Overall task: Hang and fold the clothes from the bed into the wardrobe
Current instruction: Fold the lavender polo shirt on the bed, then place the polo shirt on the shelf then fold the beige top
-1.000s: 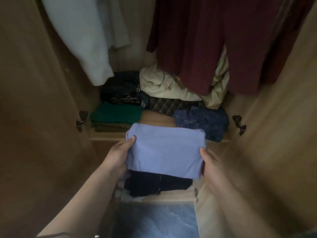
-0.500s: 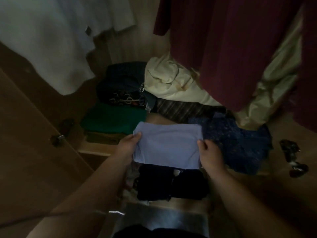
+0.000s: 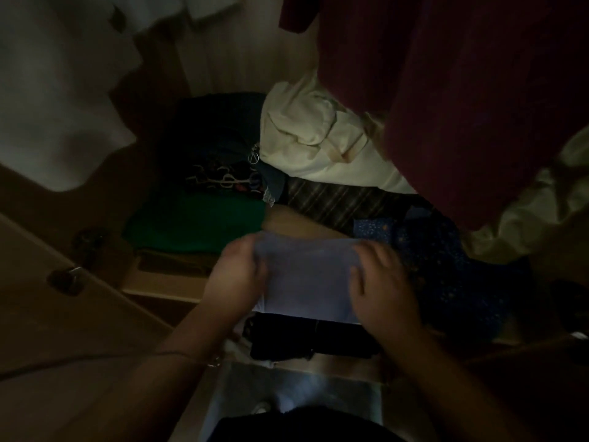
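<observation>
Left grip (image 3: 237,277) 9 o'clock, right grip (image 3: 384,283) 3 o'clock | both clutch folded lilac garment (image 3: 306,282) | so folds lie flat for shelf (image 3: 162,290)

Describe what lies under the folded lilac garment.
The left hand and right hand hold the lilac garment over a black folded garment; only its near edge shows, the rest is covered.
</observation>
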`<state>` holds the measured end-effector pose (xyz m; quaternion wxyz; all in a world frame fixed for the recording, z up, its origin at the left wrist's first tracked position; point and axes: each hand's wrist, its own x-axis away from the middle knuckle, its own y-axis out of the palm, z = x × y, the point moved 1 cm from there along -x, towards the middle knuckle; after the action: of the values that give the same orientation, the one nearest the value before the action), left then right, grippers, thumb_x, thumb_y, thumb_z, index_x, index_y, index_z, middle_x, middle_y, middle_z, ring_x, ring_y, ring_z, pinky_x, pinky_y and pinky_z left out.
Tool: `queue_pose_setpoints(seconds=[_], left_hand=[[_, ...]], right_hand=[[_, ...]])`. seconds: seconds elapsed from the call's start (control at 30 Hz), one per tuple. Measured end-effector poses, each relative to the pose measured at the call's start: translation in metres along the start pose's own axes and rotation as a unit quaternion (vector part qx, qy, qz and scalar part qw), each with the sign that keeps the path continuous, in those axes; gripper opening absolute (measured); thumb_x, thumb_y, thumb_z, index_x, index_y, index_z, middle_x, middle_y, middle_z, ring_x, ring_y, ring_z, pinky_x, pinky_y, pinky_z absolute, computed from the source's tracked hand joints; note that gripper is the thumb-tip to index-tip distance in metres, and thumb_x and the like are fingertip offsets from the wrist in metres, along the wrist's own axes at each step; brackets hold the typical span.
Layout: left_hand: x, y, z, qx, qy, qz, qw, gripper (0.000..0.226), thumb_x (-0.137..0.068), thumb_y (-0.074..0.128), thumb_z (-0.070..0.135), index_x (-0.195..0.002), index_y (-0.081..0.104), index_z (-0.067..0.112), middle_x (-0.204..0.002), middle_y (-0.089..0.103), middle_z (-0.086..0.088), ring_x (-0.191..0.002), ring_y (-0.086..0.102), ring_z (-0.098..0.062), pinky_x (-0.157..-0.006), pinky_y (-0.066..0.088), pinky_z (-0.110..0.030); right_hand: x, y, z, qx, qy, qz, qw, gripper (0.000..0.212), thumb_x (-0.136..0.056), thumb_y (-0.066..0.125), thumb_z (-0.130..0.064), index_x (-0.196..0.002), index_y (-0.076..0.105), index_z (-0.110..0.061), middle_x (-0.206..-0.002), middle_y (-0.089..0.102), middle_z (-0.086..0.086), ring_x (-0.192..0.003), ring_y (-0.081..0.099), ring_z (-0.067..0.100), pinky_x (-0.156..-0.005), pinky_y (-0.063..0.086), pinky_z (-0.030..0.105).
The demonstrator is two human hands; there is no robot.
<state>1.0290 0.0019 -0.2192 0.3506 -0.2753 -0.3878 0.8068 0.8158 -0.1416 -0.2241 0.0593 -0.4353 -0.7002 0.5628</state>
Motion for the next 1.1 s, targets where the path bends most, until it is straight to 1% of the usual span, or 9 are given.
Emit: queue_pose_setpoints(seconds=[0.07, 0.1, 0.23, 0.33, 0.53, 0.67, 0.77, 0.93, 1.1], left_hand=[[-0.003, 0.022, 0.009, -0.067, 0.145, -0.028, 0.987, 0.052, -0.094, 0.063, 0.02, -0.141, 0.051, 0.0, -0.143, 0.053, -0.02, -0.138, 0.044, -0.037, -0.119, 0.03, -0.045], [-0.004, 0.032, 0.01, -0.091, 0.173, -0.06, 0.979, 0.058, -0.096, 0.061, 0.028, -0.145, 0.046, 0.002, -0.15, 0.046, -0.018, -0.144, 0.036, -0.035, -0.122, 0.022, -0.047], [-0.004, 0.064, -0.017, -0.164, 0.13, -0.136, 0.968, 0.075, -0.1, 0.035, 0.06, -0.159, 0.014, 0.019, -0.166, 0.016, -0.003, -0.154, 0.006, -0.022, -0.125, -0.001, -0.039], [-0.009, 0.07, -0.027, -0.179, 0.127, -0.138, 0.966, 0.078, -0.098, 0.028, 0.065, -0.158, 0.022, 0.016, -0.165, 0.021, -0.009, -0.154, 0.011, -0.027, -0.125, -0.003, -0.038], [-0.029, 0.074, -0.026, -0.126, 0.131, -0.106, 0.978, 0.073, -0.091, 0.037, 0.059, -0.145, 0.051, 0.012, -0.15, 0.048, -0.015, -0.142, 0.039, -0.033, -0.12, 0.025, -0.049], [-0.031, 0.082, -0.035, -0.151, 0.126, -0.131, 0.972, 0.076, -0.093, 0.028, 0.062, -0.155, 0.034, 0.018, -0.16, 0.033, -0.009, -0.15, 0.024, -0.028, -0.124, 0.011, -0.046], [-0.031, 0.076, -0.032, -0.172, 0.133, -0.156, 0.964, 0.076, -0.095, 0.027, 0.06, -0.158, 0.024, 0.017, -0.164, 0.024, -0.009, -0.152, 0.015, -0.028, -0.124, 0.006, -0.046], [-0.01, 0.045, 0.006, -0.142, 0.186, -0.196, 0.952, 0.068, -0.1, 0.036, 0.049, -0.158, 0.017, 0.018, -0.164, 0.02, -0.011, -0.152, 0.01, -0.029, -0.123, 0.011, -0.049], [0.079, 0.041, 0.09, -0.073, 0.338, -0.251, 0.904, 0.067, -0.1, 0.036, 0.05, -0.158, 0.012, 0.027, -0.166, 0.014, -0.004, -0.153, 0.005, -0.025, -0.124, 0.011, -0.046]], right_hand=[[-0.004, 0.017, -0.016, 0.033, -0.023, -0.074, 0.996, 0.053, -0.097, 0.051, -0.032, -0.145, 0.047, -0.01, -0.149, 0.047, 0.012, -0.141, 0.037, 0.031, -0.118, 0.031, 0.047], [-0.005, 0.027, -0.02, 0.065, -0.021, -0.119, 0.99, 0.06, -0.099, 0.047, -0.039, -0.15, 0.04, -0.01, -0.156, 0.039, 0.013, -0.147, 0.029, 0.031, -0.12, 0.023, 0.049], [0.005, 0.061, -0.006, 0.154, 0.027, -0.229, 0.961, 0.076, -0.1, 0.023, -0.058, -0.16, 0.013, -0.012, -0.166, 0.014, 0.013, -0.154, 0.007, 0.026, -0.124, 0.008, 0.046], [0.005, 0.065, -0.002, 0.143, 0.058, -0.192, 0.969, 0.081, -0.095, 0.018, -0.059, -0.157, 0.023, -0.008, -0.162, 0.026, 0.017, -0.151, 0.022, 0.03, -0.123, 0.015, 0.047], [-0.016, 0.071, 0.002, 0.141, 0.058, -0.221, 0.963, 0.08, -0.096, 0.017, -0.06, -0.155, 0.029, -0.009, -0.159, 0.035, 0.015, -0.147, 0.031, 0.029, -0.123, 0.016, 0.045], [-0.015, 0.067, 0.003, 0.094, 0.052, -0.209, 0.972, 0.07, -0.1, 0.033, -0.051, -0.15, 0.039, -0.002, -0.153, 0.042, 0.019, -0.143, 0.039, 0.034, -0.12, 0.025, 0.048], [-0.006, 0.049, 0.001, 0.046, 0.075, -0.173, 0.981, 0.057, -0.1, 0.049, -0.032, -0.145, 0.044, 0.003, -0.153, 0.041, 0.021, -0.144, 0.037, 0.036, -0.122, 0.022, 0.041], [0.053, -0.011, -0.009, 0.079, 0.153, -0.106, 0.979, 0.057, -0.1, 0.045, -0.031, -0.151, 0.038, -0.007, -0.159, 0.034, 0.015, -0.149, 0.025, 0.031, -0.123, 0.019, 0.043], [0.162, -0.088, -0.035, 0.146, 0.281, -0.05, 0.947, 0.059, -0.098, 0.048, -0.036, -0.153, 0.038, -0.016, -0.159, 0.034, 0.014, -0.15, 0.023, 0.032, -0.121, 0.024, 0.047]])
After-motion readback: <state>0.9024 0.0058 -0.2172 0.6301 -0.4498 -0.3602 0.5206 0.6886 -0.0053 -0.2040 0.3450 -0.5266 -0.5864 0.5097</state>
